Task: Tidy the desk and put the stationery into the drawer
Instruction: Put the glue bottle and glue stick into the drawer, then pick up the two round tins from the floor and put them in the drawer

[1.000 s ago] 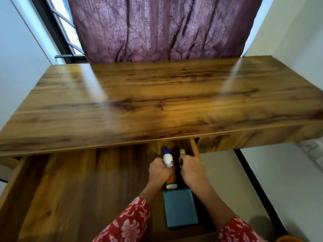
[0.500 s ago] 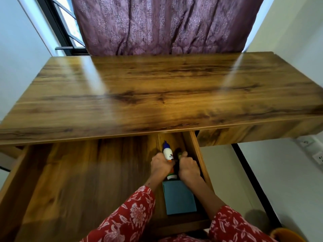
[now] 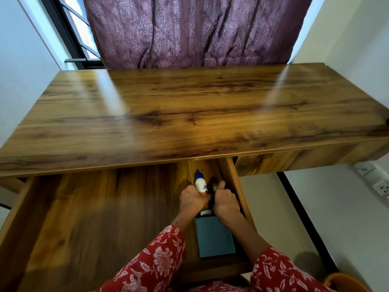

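While both hands [image 3: 194, 200] grip — glue bottle [image 3: 201, 184] in drawer [image 3: 235, 178].

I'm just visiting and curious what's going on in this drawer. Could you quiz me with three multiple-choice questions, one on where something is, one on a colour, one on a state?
1. Where does the blue notepad lie?
A. On the desk top
B. In the drawer, nearer the person than the glue bottle
C. On the floor

2. What colour is the glue bottle's cap?
A. Blue
B. Red
C. Green

3. What is the left hand doing?
A. Resting flat on the desk
B. Hanging idle
C. Gripping the glue bottle

Answers: 1 B, the pad sits in the drawer below the bottle's base. 2 A, the pointed tip is blue. 3 C, its fingers curl round the bottle's body.
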